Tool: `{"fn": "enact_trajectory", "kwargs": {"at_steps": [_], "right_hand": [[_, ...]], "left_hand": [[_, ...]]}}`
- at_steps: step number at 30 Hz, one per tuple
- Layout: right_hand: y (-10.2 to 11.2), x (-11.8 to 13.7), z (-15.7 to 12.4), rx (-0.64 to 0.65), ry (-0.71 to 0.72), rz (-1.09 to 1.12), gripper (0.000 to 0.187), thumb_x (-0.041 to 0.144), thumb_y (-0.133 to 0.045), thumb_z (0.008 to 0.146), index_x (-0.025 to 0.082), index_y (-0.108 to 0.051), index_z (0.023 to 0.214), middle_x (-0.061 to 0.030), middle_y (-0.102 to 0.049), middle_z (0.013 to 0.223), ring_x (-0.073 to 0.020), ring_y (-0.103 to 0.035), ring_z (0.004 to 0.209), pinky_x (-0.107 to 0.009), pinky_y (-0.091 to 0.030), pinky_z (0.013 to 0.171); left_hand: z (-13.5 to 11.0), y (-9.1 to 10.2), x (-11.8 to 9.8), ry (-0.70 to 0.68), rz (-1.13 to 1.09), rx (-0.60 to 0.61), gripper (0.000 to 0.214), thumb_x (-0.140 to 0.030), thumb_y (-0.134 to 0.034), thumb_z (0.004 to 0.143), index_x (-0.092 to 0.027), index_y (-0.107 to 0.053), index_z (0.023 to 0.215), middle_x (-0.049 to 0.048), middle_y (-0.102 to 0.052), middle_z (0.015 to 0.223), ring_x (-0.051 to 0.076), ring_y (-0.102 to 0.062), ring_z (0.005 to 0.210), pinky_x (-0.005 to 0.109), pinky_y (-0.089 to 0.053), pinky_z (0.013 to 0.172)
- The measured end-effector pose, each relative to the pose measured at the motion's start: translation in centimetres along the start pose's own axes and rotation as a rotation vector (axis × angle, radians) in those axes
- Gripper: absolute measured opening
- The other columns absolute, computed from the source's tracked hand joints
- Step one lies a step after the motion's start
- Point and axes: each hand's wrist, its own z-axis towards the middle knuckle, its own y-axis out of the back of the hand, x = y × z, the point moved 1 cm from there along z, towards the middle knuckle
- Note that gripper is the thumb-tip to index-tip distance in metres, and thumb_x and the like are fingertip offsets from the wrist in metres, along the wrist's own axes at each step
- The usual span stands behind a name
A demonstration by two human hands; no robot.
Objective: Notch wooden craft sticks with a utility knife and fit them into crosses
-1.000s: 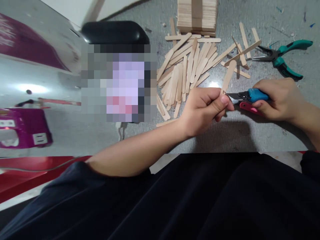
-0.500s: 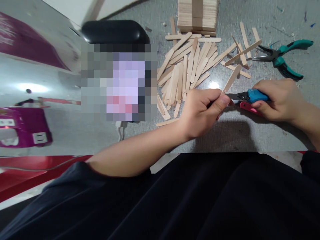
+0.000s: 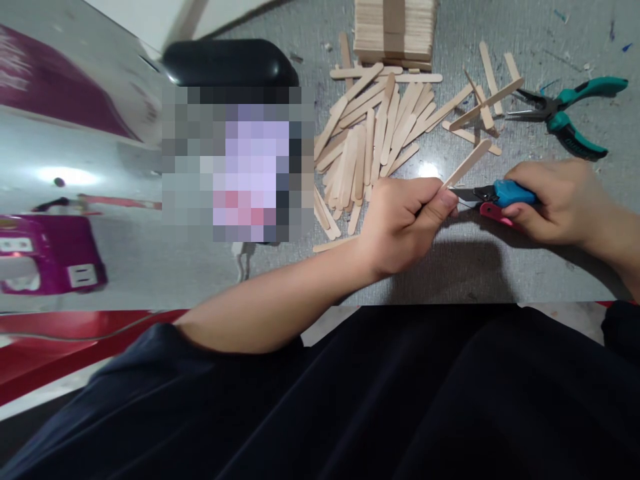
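Note:
My left hand (image 3: 407,223) is closed, pinching a wooden craft stick (image 3: 469,164) between thumb and fingers. The stick slants up to the right, its lower end hidden in the grip. My right hand (image 3: 555,197) is wrapped around a utility knife with a blue grip (image 3: 515,192) and a pink part below. Its grey blade (image 3: 464,194) points left and reaches the left thumb and the stick's lower end; whether it touches the wood I cannot tell. Beyond the hands, several craft sticks (image 3: 483,107) lie crossed over one another.
A loose pile of craft sticks (image 3: 353,157) lies left of the hands, with a banded bundle (image 3: 415,33) behind. Teal-handled pliers (image 3: 553,113) rest at right. At left are a black case (image 3: 233,63), a blurred-out patch (image 3: 255,153) and a purple power strip (image 3: 55,250).
The craft stick has turned in my left hand, now showing a narrower side and leaning further right. My right hand and the knife have hardly moved.

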Motion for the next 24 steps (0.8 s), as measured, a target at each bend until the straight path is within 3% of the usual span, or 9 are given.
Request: {"fn": "enact_trajectory", "kwargs": {"at_steps": [5, 11, 16, 21, 24], "right_hand": [[0.6, 1.1, -0.2, 0.12, -0.142, -0.032, 0.076, 0.085, -0.021, 0.116, 0.029, -0.072, 0.105, -0.0093, -0.075, 0.086, -0.0293, -0.069, 0.071, -0.046, -0.043, 0.061], [0.8, 0.9, -0.1, 0.109, -0.212, -0.028, 0.068, 0.081, -0.03, 0.117, 0.028, -0.072, 0.11, -0.0102, -0.075, 0.086, -0.0319, -0.071, 0.075, -0.046, -0.042, 0.062], [0.2, 0.6, -0.1, 0.052, -0.164, -0.002, 0.07, 0.083, -0.03, 0.117, 0.027, -0.068, 0.104, -0.0078, -0.074, 0.082, -0.0273, -0.067, 0.068, -0.043, -0.038, 0.062], [-0.1, 1.0, -0.3, 0.045, -0.147, 0.015, 0.073, 0.083, -0.027, 0.117, 0.026, -0.071, 0.106, -0.0087, -0.074, 0.082, -0.0295, -0.068, 0.069, -0.045, -0.042, 0.063], [0.0, 1.2, -0.3, 0.085, -0.176, 0.001, 0.077, 0.085, -0.021, 0.116, 0.028, -0.073, 0.109, -0.009, -0.077, 0.084, -0.0313, -0.071, 0.073, -0.046, -0.045, 0.063]], "left_hand": [[0.0, 0.1, -0.3, -0.013, 0.033, -0.048, 0.055, -0.049, -0.061, 0.118, -0.021, -0.07, 0.071, 0.001, -0.065, 0.063, 0.013, -0.057, 0.059, 0.03, -0.04, 0.058], [-0.4, 0.0, -0.3, -0.008, 0.037, -0.153, 0.057, -0.053, -0.059, 0.12, -0.022, -0.069, 0.073, 0.0006, -0.065, 0.065, 0.013, -0.057, 0.061, 0.032, -0.04, 0.06], [-0.1, -0.3, 0.0, 0.087, -0.089, -0.095, 0.056, -0.064, -0.061, 0.118, -0.025, -0.068, 0.078, 0.0016, -0.064, 0.07, 0.016, -0.057, 0.065, 0.035, -0.043, 0.061], [0.1, -0.4, -0.1, 0.098, -0.056, -0.061, 0.062, -0.069, -0.062, 0.116, -0.026, -0.05, 0.073, -0.002, -0.046, 0.062, 0.015, -0.04, 0.058, 0.037, -0.03, 0.056], [0.1, -0.3, -0.1, 0.075, -0.044, -0.054, 0.064, -0.07, -0.064, 0.114, -0.026, -0.046, 0.072, -0.0029, -0.043, 0.06, 0.014, -0.036, 0.056, 0.037, -0.027, 0.055]]}}
